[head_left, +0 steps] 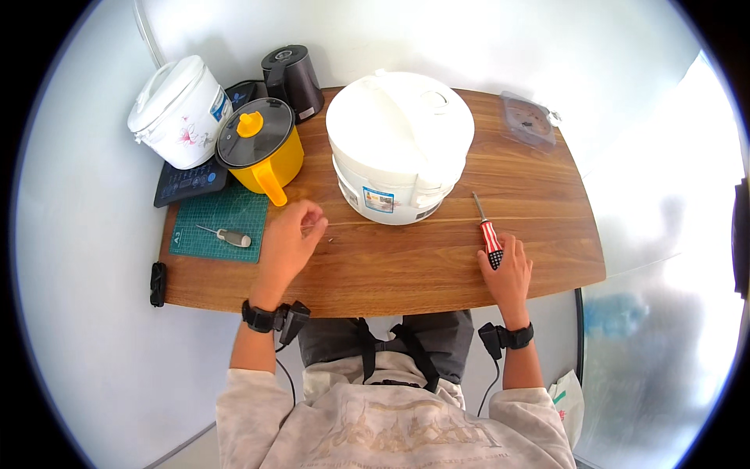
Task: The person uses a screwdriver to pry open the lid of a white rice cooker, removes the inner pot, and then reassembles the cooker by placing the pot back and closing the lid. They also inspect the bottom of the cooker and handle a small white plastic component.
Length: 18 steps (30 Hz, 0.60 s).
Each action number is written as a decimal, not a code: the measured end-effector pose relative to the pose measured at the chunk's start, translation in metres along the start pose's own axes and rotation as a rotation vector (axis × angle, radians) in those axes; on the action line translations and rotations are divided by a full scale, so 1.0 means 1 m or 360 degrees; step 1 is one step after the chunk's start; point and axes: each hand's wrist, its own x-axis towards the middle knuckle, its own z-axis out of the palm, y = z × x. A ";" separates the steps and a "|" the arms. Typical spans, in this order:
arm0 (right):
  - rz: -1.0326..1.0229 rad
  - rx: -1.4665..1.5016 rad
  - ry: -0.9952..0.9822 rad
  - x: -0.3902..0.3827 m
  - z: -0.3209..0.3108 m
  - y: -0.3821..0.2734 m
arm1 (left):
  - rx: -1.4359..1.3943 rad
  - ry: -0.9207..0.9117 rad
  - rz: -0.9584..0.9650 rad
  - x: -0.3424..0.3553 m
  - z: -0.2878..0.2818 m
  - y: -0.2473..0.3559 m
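Overhead, a wooden table (391, 266) with a brown grained top stands against a pale wall, with pale floor on either side. Left to right: one black clamp-like item (158, 283) at the table's left edge; one white flowered cooker (178, 111); one dark control panel (187, 181) lying flat; one green cutting mat (220, 223) bearing one small grey-handled screwdriver (226, 235); one yellow pot (262, 148) with a dark lid; one black kettle (292, 80); one large white rice cooker (399, 144), lid shut, at centre; one red-striped screwdriver (489, 234); one clear plastic packet (529, 119) at the far right corner. Two hands, each with a black wrist strap. Left hand (287, 244) rests on the wood beside the mat, fingers loosely curled, pinching something too small to identify. Right hand (508, 273) lies near the front edge, fingers closed over the striped handle; the shaft points toward the rice cooker. A second dark object behind the yellow pot is mostly hidden. The room at right is blurred beyond recognition.
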 end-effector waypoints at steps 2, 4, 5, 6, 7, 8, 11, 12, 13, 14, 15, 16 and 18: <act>-0.0002 0.0006 -0.0047 -0.001 0.000 -0.001 | -0.0106 0.0127 0.0175 0.015 -0.014 0.022; -0.0019 0.0054 -0.0047 0.000 -0.001 0.000 | -0.0209 0.0255 0.0322 0.035 -0.029 0.051; -0.0030 0.0080 -0.0045 0.002 -0.001 -0.001 | -0.0137 0.0306 0.0474 0.045 -0.037 0.064; -0.0015 0.0086 -0.0053 0.002 0.000 0.000 | -0.0071 0.0352 0.0627 0.055 -0.042 0.078; -0.0006 0.0093 -0.0063 0.003 0.002 -0.001 | -0.0003 0.0403 0.0775 0.066 -0.043 0.088; 0.0002 0.0099 -0.0073 0.004 0.002 -0.003 | -0.0013 0.0397 0.0805 0.077 -0.037 0.096; -0.0143 -0.0184 0.0133 0.005 -0.003 -0.024 | 0.0079 0.0408 0.0915 0.108 -0.018 0.118; -0.0198 -0.0004 0.0124 0.011 -0.004 -0.033 | 0.0188 0.0436 0.0977 0.118 -0.005 0.116; -0.0252 0.0169 0.0113 0.018 -0.008 -0.043 | 0.0292 0.0464 0.1036 0.124 0.005 0.114; -0.0309 0.0343 0.0101 0.025 -0.012 -0.055 | 0.0378 0.0461 0.1010 0.127 0.012 0.112; -0.0335 0.0447 0.0101 0.034 -0.015 -0.067 | 0.0459 0.0460 0.0981 0.130 0.021 0.111; -0.0355 0.0546 0.0099 0.041 -0.017 -0.082 | 0.0534 0.0451 0.0952 0.131 0.027 0.110; -0.0391 0.0659 0.0127 0.047 -0.019 -0.107 | 0.0485 0.0346 0.0824 0.129 0.035 0.109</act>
